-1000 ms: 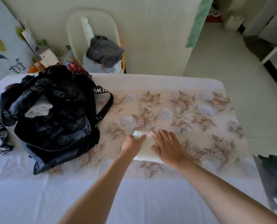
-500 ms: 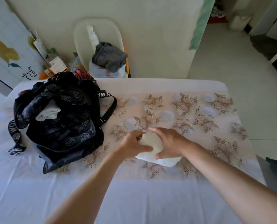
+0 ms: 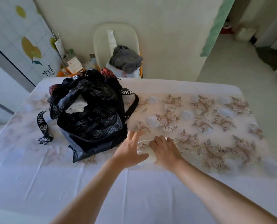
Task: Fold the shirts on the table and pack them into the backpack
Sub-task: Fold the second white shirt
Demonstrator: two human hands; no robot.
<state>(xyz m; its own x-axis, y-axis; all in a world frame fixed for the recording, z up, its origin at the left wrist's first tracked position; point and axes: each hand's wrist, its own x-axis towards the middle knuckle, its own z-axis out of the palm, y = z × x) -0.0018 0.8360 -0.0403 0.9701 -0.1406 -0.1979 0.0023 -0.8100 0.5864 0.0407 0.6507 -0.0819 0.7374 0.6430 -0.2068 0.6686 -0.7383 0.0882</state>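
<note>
shirt (image 3: 144, 147), white and folded small, lies on the desk (image 3: 70, 183) near the backpack (image 3: 89, 120), right grip (image 3: 165, 149) curled over it, left grip (image 3: 129, 149) spread apart alongside. one pale garment (image 3: 76, 106) already shows inside; this one seems left to pack.

The backpack (image 3: 92, 120) is thin black synthetic cloth with a slight sheen, printed with pale hexagons; its strap (image 3: 132, 106) is flat woven webbing. The shirt (image 3: 145, 151) is soft white matt cloth, creased where it is bundled. The tablecloth (image 3: 150, 199) is smooth matt fabric with a brown flower print. Behind, a grey cloth (image 3: 125, 59) looks thick and fleecy on a smooth cream plastic chair (image 3: 102, 38).
</note>
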